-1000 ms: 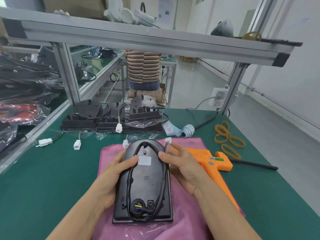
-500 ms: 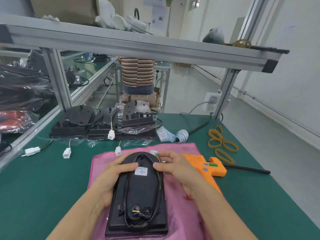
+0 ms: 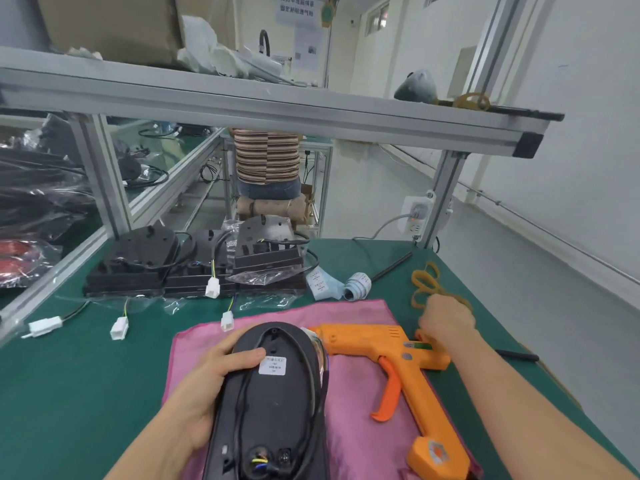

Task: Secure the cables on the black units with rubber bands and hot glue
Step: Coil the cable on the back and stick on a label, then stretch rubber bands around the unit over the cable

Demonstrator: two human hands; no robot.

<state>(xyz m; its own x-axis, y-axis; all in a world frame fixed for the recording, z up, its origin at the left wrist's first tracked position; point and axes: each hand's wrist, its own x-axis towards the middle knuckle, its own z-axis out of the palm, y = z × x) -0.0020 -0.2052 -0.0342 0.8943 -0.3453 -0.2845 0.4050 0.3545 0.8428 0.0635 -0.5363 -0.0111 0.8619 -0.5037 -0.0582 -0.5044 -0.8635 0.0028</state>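
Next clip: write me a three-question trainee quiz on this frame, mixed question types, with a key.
1. True or false: the hot glue gun lies on the pink cloth, held by no hand.
2. Multiple choice: the right hand reaches toward A) the rubber bands B) the label roll C) the wall socket.
3. Fill in: the left hand holds the black ____, thumb on top.

Key: 1 true; 2 A; 3 unit.
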